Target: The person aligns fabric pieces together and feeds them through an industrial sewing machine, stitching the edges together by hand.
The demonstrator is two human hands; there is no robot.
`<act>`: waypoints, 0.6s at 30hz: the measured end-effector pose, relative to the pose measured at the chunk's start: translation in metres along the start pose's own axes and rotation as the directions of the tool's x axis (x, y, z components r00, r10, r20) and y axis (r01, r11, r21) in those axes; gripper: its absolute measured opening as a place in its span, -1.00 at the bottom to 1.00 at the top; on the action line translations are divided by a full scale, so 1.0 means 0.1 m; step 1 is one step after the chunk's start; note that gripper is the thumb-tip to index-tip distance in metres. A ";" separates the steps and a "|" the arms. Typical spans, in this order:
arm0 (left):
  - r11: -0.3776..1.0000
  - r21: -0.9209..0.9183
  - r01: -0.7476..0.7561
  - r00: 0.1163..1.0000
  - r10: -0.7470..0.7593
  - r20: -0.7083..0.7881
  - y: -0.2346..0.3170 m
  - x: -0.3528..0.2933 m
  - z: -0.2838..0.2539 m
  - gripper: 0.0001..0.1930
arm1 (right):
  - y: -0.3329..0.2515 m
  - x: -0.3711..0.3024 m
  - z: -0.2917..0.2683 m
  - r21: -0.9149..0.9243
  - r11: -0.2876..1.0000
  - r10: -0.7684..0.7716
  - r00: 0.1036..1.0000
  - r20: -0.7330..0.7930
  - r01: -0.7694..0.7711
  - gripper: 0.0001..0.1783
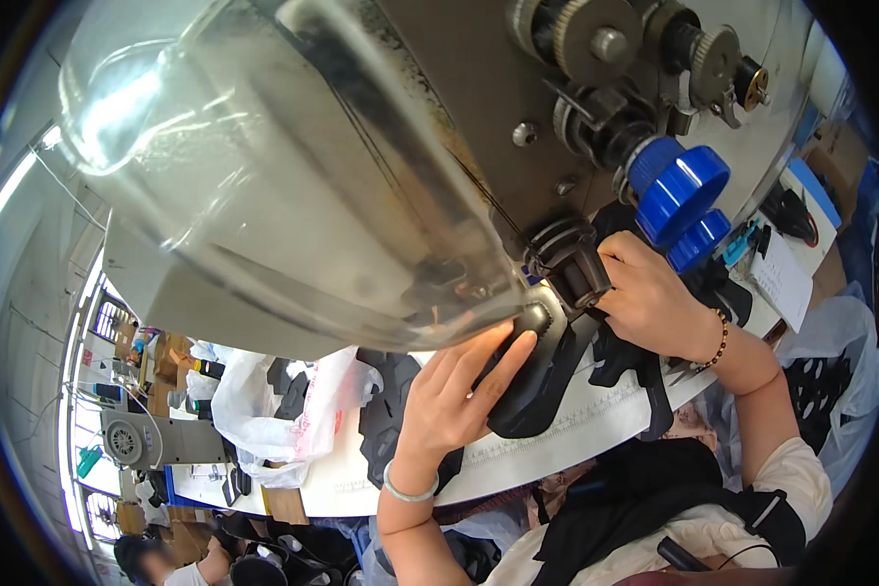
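Observation:
A sewing machine (479, 98) fills the upper middle, its needle end low over a black padded piece (523, 405). My left hand (449, 396), with a pale bangle on its wrist, lies on that piece, fingers stretched toward the needle area. On the other side, my right hand (654, 298) has bent fingers pressed together at the black material, close against the machine's foot; its fingertips are partly hidden. A clear curved plastic shield (293, 205) covers much of the upper left. Blue knobs (684, 190) stick out above my right hand.
More black cut pieces (386, 410) lie left on the white table (596, 420). A white plastic bag (273, 420) stands beyond them. At the right are a paper sheet (783, 278) and blue snips (740, 242). Another person (171, 562) sits at the lower left.

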State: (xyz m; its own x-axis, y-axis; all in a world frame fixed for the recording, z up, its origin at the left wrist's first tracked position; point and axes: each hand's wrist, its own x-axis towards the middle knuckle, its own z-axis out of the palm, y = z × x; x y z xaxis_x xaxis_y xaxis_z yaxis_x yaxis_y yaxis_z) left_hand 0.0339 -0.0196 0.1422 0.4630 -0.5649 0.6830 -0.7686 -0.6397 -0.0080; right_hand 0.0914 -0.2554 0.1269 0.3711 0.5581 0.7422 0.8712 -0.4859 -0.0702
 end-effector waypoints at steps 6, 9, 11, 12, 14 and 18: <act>0.906 -0.064 0.418 0.895 -0.423 -0.142 0.07 -0.06 -0.10 -0.72 | 0.03 0.02 -0.09 -0.011 1.000 -0.025 0.996 0.080 0.026 -0.63; 0.912 -0.110 0.396 0.912 -0.404 -0.070 0.11 0.04 -0.14 -0.64 | 0.05 0.02 -0.03 -0.014 0.999 -0.036 0.999 0.013 0.036 -0.65; 0.916 -0.140 0.377 0.923 -0.359 0.140 0.18 0.13 -0.14 -0.52 | 0.09 0.00 0.00 -0.009 0.999 -0.041 0.999 -0.001 0.041 -0.66; 0.924 -0.061 0.377 0.917 -0.364 0.164 0.31 0.21 -0.15 -0.49 | 0.08 0.00 -0.02 0.005 0.999 -0.042 0.999 -0.006 0.042 -0.68; 0.932 0.119 0.343 0.920 -0.358 0.160 0.51 0.26 -0.04 -0.43 | 0.05 0.02 -0.03 0.027 0.998 -0.058 0.998 -0.012 0.058 -0.71; 0.917 0.329 0.226 0.971 -0.237 -0.004 0.47 0.13 0.28 -0.51 | 0.03 0.00 -0.01 0.016 0.998 -0.062 0.998 -0.033 0.062 -0.68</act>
State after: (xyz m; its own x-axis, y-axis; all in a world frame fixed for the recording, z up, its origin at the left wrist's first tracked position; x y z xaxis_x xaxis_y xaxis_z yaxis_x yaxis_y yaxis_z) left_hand 0.0160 -0.0712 0.1303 0.6304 -0.3945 0.6685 -0.4553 -0.8854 -0.0932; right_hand 0.0931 -0.2576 0.1271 0.3060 0.5645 0.7666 0.8975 -0.4397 -0.0344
